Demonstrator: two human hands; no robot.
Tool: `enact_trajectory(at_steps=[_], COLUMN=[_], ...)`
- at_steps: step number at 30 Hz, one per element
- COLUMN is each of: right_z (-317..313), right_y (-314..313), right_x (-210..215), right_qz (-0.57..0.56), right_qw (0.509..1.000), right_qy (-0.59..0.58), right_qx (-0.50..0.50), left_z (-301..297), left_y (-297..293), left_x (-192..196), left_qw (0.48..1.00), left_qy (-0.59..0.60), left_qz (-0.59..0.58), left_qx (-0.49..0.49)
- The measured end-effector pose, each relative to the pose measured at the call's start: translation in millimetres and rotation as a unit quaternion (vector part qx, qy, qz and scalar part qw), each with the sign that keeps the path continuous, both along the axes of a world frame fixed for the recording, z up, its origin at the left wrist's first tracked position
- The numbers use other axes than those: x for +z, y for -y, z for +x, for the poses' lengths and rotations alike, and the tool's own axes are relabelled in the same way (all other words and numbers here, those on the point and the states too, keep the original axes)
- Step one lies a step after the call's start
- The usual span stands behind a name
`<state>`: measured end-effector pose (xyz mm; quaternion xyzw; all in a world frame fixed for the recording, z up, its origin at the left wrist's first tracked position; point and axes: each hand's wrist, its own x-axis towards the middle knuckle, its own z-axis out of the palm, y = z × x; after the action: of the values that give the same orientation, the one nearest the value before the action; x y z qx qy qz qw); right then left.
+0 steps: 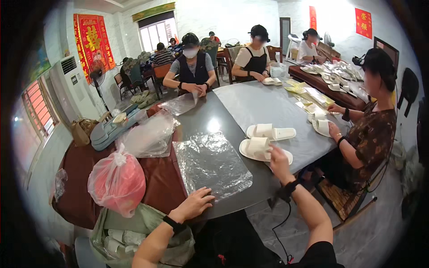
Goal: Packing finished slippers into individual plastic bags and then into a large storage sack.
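A pair of cream-white slippers lies on the table to the right of a clear plastic bag. My right hand (280, 164) is at the near slipper (255, 147), its fingers curled and closed on the inner side by the strap. Just beyond it is the far slipper (282, 133), lying parallel. My left hand (195, 204) rests open at the table's front edge, fingers spread, touching the near edge of the flat, crinkled clear plastic bag (212, 165). The bag looks flat, with nothing visible inside.
Left of the table stand a knotted bag of pink material (118, 181) and a green sack (129, 219) holding white slippers. More clear bags (149, 134) lie at the table's left edge. A co-worker at right handles slippers (319, 124); others sit across the grey table (196, 125).
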<state>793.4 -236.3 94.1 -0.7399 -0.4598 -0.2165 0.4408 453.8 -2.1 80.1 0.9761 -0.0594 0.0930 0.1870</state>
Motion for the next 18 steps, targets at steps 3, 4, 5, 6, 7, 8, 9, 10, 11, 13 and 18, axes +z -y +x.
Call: enact_trajectory(at_steps=[3, 4, 5, 6, 7, 8, 9, 10, 11, 13, 18], right_z=[69.0, 84.1, 97.4, 112.0, 125.6, 125.6, 123.9, 122.6, 122.5, 119.8, 72.9], right_y=[1.5, -2.6, -8.3, -11.5, -14.0, -24.8, -31.5, -40.0, -44.8, -48.6, -58.9], right_x=[-17.0, -19.1, -22.4, -25.6, -29.0, -29.8, -32.1, -33.9, -34.1, -37.4, -27.2], right_qz=[-0.032, -0.092, -0.151, -0.147, -0.166, -0.186, -0.19, -0.187, -0.202, -0.226, -0.303], right_qw=[0.998, 0.991, 0.979, 0.98, 0.977, 0.974, 0.976, 0.977, 0.975, 0.968, 0.947], right_qy=[-0.034, -0.038, -0.041, -0.042, -0.048, -0.056, -0.038, -0.04, -0.076, -0.107, -0.109], right_qx=[-0.05, -0.092, -0.131, -0.132, -0.128, -0.116, -0.101, -0.096, -0.052, -0.014, -0.011], left_z=[-0.9, -2.4, -3.3, -2.1, 0.8, -1.0, -1.4, -1.8, -2.9, 0.1, -9.1], left_y=[9.7, 10.2, 9.7, 10.4, 10.6, 10.4, 10.5, 10.0, 16.1, 23.2, 26.0], left_x=[6.7, 8.3, 5.3, 1.8, -1.4, -3.2, -5.4, -7.2, -0.1, 11.1, 9.2], left_qw=[1.0, 1.0, 1.0, 1.0, 0.999, 0.999, 0.999, 0.999, 0.995, 0.988, 0.984], left_qy=[0.01, 0.007, 0.006, 0.005, 0.005, 0.001, 0.002, 0.003, -0.022, -0.012, -0.044], left_qz=[0.003, -0.005, -0.002, 0.013, 0.028, 0.033, 0.035, 0.036, 0.071, 0.139, 0.144], left_qx=[0.01, 0.024, 0.027, 0.025, 0.023, 0.03, 0.035, 0.039, 0.062, 0.061, 0.099])
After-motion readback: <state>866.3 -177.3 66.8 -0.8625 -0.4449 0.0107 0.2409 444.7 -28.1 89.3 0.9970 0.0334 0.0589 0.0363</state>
